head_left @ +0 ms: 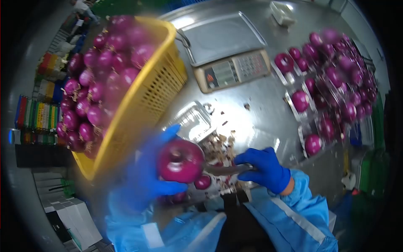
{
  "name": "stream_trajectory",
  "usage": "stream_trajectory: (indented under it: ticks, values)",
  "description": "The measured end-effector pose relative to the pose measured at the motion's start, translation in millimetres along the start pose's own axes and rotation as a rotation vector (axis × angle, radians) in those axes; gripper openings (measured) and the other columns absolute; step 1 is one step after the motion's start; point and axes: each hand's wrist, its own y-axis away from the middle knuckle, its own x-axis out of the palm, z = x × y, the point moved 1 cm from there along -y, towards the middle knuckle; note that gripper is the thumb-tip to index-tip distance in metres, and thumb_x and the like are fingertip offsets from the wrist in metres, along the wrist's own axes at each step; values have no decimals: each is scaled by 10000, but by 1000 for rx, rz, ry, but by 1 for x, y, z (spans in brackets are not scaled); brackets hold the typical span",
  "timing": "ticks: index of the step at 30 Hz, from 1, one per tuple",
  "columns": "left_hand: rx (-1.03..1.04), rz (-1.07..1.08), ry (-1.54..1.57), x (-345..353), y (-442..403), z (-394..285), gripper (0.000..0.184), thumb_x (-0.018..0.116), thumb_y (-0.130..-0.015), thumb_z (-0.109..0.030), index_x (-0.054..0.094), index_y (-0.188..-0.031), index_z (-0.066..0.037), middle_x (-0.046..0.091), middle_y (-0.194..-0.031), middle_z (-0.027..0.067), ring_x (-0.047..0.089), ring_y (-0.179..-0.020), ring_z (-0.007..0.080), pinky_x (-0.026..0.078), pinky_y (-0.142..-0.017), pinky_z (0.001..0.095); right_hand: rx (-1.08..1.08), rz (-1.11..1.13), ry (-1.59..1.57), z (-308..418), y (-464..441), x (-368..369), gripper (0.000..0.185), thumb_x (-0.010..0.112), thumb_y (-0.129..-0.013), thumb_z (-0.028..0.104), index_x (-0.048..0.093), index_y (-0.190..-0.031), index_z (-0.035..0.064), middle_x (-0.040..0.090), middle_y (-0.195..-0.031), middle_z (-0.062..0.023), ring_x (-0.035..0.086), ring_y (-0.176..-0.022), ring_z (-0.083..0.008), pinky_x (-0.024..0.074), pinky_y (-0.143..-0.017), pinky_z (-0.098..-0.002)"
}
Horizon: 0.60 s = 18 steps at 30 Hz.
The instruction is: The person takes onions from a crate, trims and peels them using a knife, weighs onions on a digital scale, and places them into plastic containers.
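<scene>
My left hand [147, 168], in a blue glove and partly blurred, grips a large red onion [180, 161] with its stem end turned up. In my gloved right hand [264, 168] is a knife [226, 169], its blade pointing left to the side of the onion; whether it touches the skin I cannot tell. Below the blade lies a small red onion [202, 182], and another is partly hidden under my left hand. Dry peel scraps [218, 147] are scattered between my hands. A clear plastic tray [191, 122] sits just beyond the held onion.
A yellow crate [157, 92] heaped with red onions tilts at the left. At the back stands a weighing scale [233, 69] with a metal pan. Packed trays of onions [331, 84] are piled on the right of the steel table [268, 113]. A small white container [282, 13] is at the far edge.
</scene>
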Motion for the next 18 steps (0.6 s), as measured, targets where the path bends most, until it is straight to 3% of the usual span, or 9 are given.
stream_trajectory:
  ticks: [1,3,6,9,13,16,18]
  values:
    - [-96,62,146,16,11,16,1081,888,-462,-277,419,-1386,31,462,-1409,138,477,-1266,235,354,-1086,362,-55,21,22,4,3,4,382,821,-693,353,663,-968,139,635,-755,-34,636,-606,-224,488,-544,-301]
    - [-79,178,304,32,29,63,1046,860,-487,-77,390,-1420,-14,503,-1358,148,497,-1250,256,400,-1076,382,-117,102,227,7,11,15,368,758,-733,462,645,-903,156,593,-706,-26,607,-565,-231,466,-504,-319]
    - [-86,225,391,54,51,83,1032,873,-514,-130,386,-1412,17,494,-1370,155,498,-1250,261,395,-1078,395,-19,333,444,7,29,27,414,679,-761,542,630,-927,166,582,-736,-32,615,-621,-246,451,-512,-346]
    - [-70,248,481,65,69,98,1022,883,-533,-155,387,-1408,28,492,-1375,157,500,-1250,269,392,-1075,408,-69,264,389,9,44,41,434,641,-770,580,625,-908,170,580,-731,-34,611,-610,-246,447,-499,-350]
    - [58,260,261,64,83,108,988,894,-544,-179,418,-1388,16,495,-1368,156,509,-1235,267,398,-1072,420,-22,303,345,17,52,49,338,700,-783,471,644,-866,148,587,-710,-43,623,-621,-250,468,-523,-346]
    - [-37,147,286,60,96,100,936,887,-566,-182,443,-1371,-4,491,-1369,155,511,-1230,265,429,-1047,418,25,42,163,-33,90,55,307,719,-798,423,664,-865,129,622,-704,-48,620,-582,-240,483,-525,-338]
    - [-33,84,251,52,100,114,925,881,-577,-180,440,-1373,-14,484,-1376,156,509,-1235,272,449,-1030,411,67,71,139,-33,99,53,272,737,-791,375,673,-874,124,634,-722,-52,629,-595,-242,494,-545,-330]
